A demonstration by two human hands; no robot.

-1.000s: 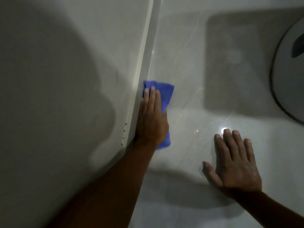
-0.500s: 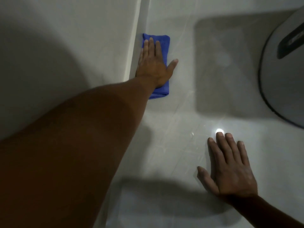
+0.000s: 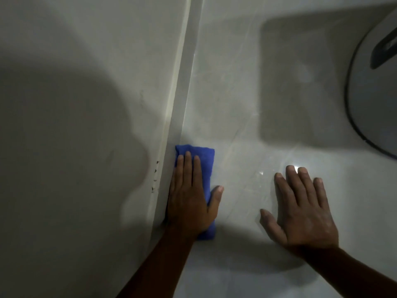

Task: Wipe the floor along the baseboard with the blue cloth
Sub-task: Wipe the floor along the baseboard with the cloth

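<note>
1. Head view: the folded blue cloth lies flat on the glossy tiled floor, its long edge touching the baseboard.
2. It looks soft and light, likely to bunch or slide; best pressed flat, not pinched.
3. The left hand presses it, fingers together, thumb out.
4. The right hand rests spread on the tile, holding nothing.

The left hand lies flat on the cloth, which touches the baseboard on its left; the right hand rests on the floor well to the right.
</note>
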